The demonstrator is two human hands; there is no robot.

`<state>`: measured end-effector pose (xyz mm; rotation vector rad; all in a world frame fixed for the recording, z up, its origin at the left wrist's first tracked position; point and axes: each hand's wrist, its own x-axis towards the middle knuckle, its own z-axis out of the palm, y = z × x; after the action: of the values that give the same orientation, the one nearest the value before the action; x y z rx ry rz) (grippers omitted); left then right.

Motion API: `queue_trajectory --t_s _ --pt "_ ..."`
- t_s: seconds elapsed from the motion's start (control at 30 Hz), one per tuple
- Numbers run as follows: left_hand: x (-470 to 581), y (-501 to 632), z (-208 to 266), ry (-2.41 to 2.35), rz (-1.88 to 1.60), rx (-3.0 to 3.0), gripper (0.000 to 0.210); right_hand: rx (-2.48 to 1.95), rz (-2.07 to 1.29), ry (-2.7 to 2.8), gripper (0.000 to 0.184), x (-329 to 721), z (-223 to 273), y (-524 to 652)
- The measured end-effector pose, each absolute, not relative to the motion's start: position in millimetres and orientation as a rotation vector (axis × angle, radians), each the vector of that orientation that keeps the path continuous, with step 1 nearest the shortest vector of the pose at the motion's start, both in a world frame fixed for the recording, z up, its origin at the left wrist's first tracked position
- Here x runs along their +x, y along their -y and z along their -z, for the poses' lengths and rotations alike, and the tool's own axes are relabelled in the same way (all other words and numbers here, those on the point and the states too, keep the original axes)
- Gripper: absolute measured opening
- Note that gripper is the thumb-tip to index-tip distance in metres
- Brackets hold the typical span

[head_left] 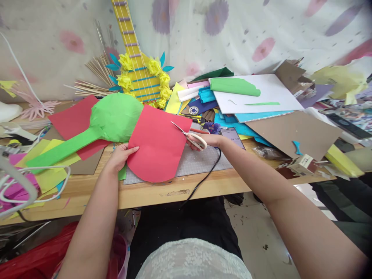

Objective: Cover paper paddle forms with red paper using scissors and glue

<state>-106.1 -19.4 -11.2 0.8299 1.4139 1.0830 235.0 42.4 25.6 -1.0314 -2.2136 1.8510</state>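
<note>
A red sheet of paper (158,147) with a rounded lower edge is pinched at its left side by my left hand (123,155), thumb on top. My right hand (199,142) grips a pair of white-handled scissors (200,142); their blades are parted and lie over the sheet's upper right part. Left of the sheet lies a green paper-covered, banjo-like shape (116,116) with a round body and long neck. Beneath it is another red paper piece (72,118). A grey cutting mat (197,164) shows under the red sheet.
Behind stands a yellow paper guitar (143,83) with flowers and strings. A glue gun (211,127) and phone (233,136) rest near my right hand, a black cord (207,176) crossing the table edge. To the right are a white board (255,93) and brown cardboard (293,130).
</note>
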Motion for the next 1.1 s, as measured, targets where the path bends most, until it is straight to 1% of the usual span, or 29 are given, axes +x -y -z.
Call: queue_trajectory --t_s 0.13,0.27,0.43,0.67,0.87,1.1 --pt "-106.5 19.4 10.8 -1.409 -1.081 0.824 0.044 -1.014 -1.84 2.227 0.053 234.7 -27.2 -40.9" --pt "-108.0 19.6 10.8 -1.406 -1.065 0.806 0.045 -0.967 -1.772 2.243 0.058 238.0 -24.0 -41.7" --pt "-109.0 19.7 10.8 -1.404 -1.056 0.798 0.044 -0.952 -1.708 2.282 0.055 243.8 -20.7 -43.6" --pt "-109.0 20.4 9.3 -1.391 -1.023 0.812 0.045 -0.865 -1.854 2.19 0.049 247.4 -18.7 -46.4" --pt "-109.3 20.3 7.9 -1.385 -1.003 0.813 0.045 -0.921 -1.878 2.161 0.051 253.6 -16.3 -50.1" --pt "-111.2 20.6 6.5 -1.367 -0.959 0.828 0.045 -0.875 -1.947 2.144 0.045 261.6 -6.4 -54.8"
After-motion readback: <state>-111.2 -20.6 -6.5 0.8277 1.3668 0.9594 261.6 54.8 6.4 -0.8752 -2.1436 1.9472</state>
